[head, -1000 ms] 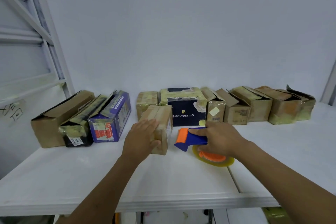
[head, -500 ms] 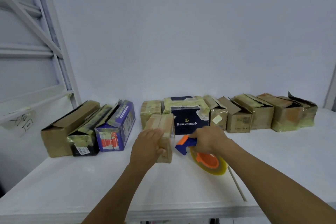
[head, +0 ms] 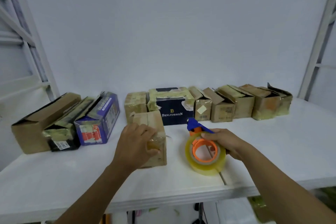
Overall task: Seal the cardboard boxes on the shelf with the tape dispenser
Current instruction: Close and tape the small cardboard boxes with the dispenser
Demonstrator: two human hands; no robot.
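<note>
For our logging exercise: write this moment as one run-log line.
left hand: grips small cardboard box on shelf | right hand: grips tape dispenser, right of box, not touching | back-row boxes: several flaps open

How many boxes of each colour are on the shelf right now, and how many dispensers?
Brown boxes: 8
Blue boxes: 2
Black boxes: 1
Dispensers: 1
Total: 12
</note>
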